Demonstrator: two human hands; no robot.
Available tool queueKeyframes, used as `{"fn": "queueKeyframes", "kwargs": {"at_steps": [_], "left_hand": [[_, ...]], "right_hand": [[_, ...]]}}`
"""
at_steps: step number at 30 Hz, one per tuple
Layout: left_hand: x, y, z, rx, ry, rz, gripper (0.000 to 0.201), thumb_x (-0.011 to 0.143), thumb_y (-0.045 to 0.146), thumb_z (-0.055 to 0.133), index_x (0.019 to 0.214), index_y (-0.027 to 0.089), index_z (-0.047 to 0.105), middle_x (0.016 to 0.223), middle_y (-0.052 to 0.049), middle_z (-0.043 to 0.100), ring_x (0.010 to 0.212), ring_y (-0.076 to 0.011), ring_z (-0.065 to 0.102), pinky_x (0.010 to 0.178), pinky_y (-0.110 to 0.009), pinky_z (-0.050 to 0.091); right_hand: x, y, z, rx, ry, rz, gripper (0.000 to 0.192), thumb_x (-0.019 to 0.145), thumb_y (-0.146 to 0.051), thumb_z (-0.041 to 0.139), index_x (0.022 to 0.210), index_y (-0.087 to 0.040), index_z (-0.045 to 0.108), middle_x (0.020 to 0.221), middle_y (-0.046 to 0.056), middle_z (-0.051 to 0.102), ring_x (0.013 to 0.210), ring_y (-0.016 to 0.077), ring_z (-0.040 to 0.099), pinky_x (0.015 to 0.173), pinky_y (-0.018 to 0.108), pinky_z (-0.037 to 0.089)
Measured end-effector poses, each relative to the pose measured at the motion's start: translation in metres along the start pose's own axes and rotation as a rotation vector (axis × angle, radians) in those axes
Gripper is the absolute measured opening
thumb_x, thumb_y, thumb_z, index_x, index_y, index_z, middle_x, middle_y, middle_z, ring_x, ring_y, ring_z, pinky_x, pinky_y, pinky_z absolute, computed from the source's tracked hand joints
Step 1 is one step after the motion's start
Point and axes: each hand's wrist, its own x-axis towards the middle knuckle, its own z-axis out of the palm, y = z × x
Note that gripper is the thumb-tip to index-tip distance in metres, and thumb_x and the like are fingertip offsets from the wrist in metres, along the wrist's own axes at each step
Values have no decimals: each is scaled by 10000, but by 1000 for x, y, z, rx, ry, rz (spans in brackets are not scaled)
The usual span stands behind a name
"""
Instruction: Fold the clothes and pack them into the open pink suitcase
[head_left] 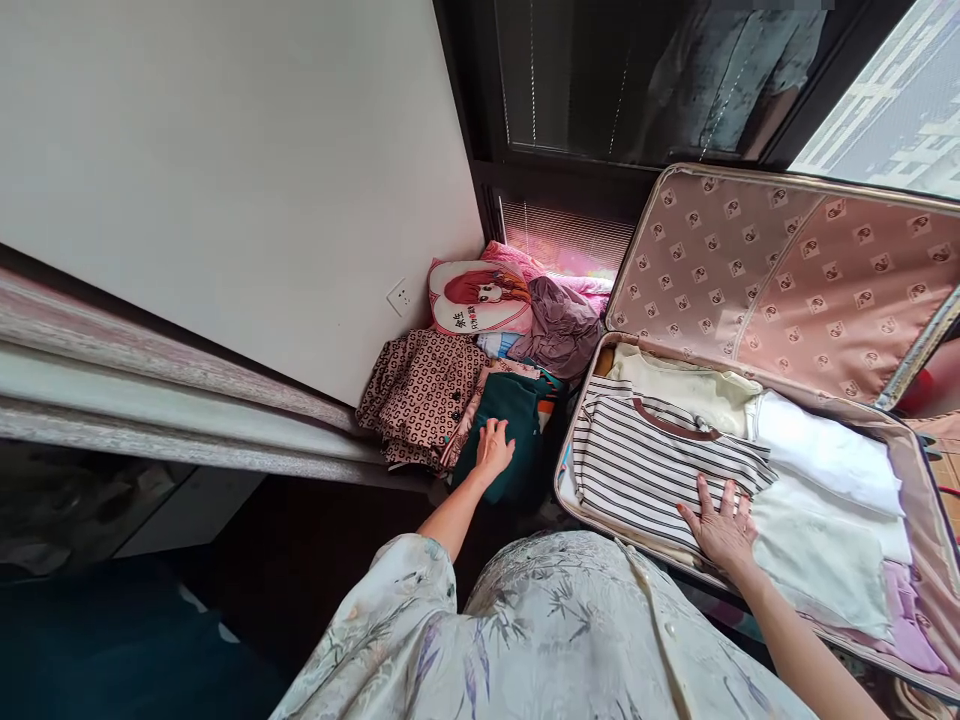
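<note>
My left hand (495, 450) rests on a folded dark green garment (510, 405), its fingers apart and slightly bent. Beside that garment, to the left, lies a brown patterned garment (427, 385) with dark buttons. On the right, my right hand (721, 525) lies spread on a black-and-white striped shirt (630, 455) with a brown collar. That shirt is laid flat inside an opened suitcase (564, 470). Folded white clothes (832, 460), a cream garment (675, 380) and a pink-purple garment (911, 620) are in the suitcase too.
The suitcase lid (712, 270), with pink printed lining, leans against the window frame. A pillow with a cartoon figure (484, 295) and a crumpled mauve cloth (559, 325) sit behind the clothes pile. A white wall (247, 180) with a socket (400, 297) stands at left.
</note>
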Motion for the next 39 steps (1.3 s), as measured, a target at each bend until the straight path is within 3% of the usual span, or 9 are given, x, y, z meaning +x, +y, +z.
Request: {"fn": "queueKeyframes", "kwargs": {"at_steps": [6, 12, 15, 19, 24, 28, 33, 36, 39], "left_hand": [[36, 29, -14, -11, 5, 168, 667, 910, 254, 640, 1543, 203, 436, 1629, -150, 358, 1371, -355, 458, 1137, -478, 404], [75, 43, -23, 233, -205, 225, 718, 934, 349, 650, 1586, 220, 378, 1676, -128, 292, 1417, -383, 401, 1110, -461, 436], [82, 40, -24, 287, -232, 223, 734, 933, 356, 653, 1596, 239, 362, 1638, -152, 330, 1399, -388, 427, 1081, -450, 454], [84, 38, -22, 278, -174, 179, 875, 924, 379, 676, 1657, 296, 205, 1627, -178, 318, 1390, -407, 438, 1058, -459, 457], [75, 40, -3, 224, -82, -27, 1079, 840, 531, 757, 1670, 273, 118, 1716, -214, 95, 1481, -467, 303, 1112, -563, 386], [63, 38, 15, 202, -137, -89, 1225, 752, 561, 828, 1673, 270, 73, 1726, -222, 23, 1546, -471, 163, 1121, -591, 373], [64, 40, 11, 217, -75, -111, 1063, 826, 410, 778, 1666, 324, 133, 1714, -193, 125, 1494, -459, 290, 1091, -563, 403], [71, 43, 3, 220, -24, -99, 824, 858, 296, 717, 1597, 279, 353, 1672, -181, 242, 1409, -419, 413, 1071, -520, 423], [78, 41, -3, 210, 34, -94, 470, 909, 247, 620, 1375, 196, 595, 1558, -182, 415, 1302, -358, 511, 1056, -479, 438]], "right_hand": [[0, -6, -9, -24, -19, 14, 790, 961, -719, 226, 1628, -310, 333, 1711, 140, 154, 1543, 433, 162, 1137, 642, 272], [-1, -7, -14, -30, -30, 11, 821, 954, -754, 160, 1629, -318, 332, 1709, 139, 153, 1543, 425, 170, 1153, 615, 279], [0, -7, -13, -31, -57, 28, 820, 950, -763, 189, 1633, -328, 321, 1715, 127, 141, 1543, 425, 172, 1150, 618, 280], [1, -6, -12, -25, -100, 42, 785, 963, -724, 230, 1646, -340, 280, 1722, 113, 111, 1547, 434, 146, 1136, 641, 284], [0, -6, -10, -16, -88, 45, 795, 951, -735, 248, 1642, -343, 282, 1728, 111, 89, 1552, 430, 130, 1149, 639, 268], [1, -6, -9, -2, -73, 46, 815, 944, -756, 198, 1632, -335, 314, 1721, 114, 109, 1556, 421, 132, 1172, 606, 254], [2, -4, -8, 22, -95, 54, 823, 933, -765, 195, 1634, -344, 295, 1721, 119, 105, 1561, 426, 115, 1169, 625, 247], [3, -3, -6, 41, -121, 62, 821, 926, -764, 215, 1642, -363, 254, 1725, 118, 92, 1560, 440, 103, 1154, 670, 236], [1, -3, -4, 46, -117, 57, 824, 926, -767, 228, 1647, -368, 234, 1728, 113, 82, 1561, 445, 95, 1152, 678, 231]]}}
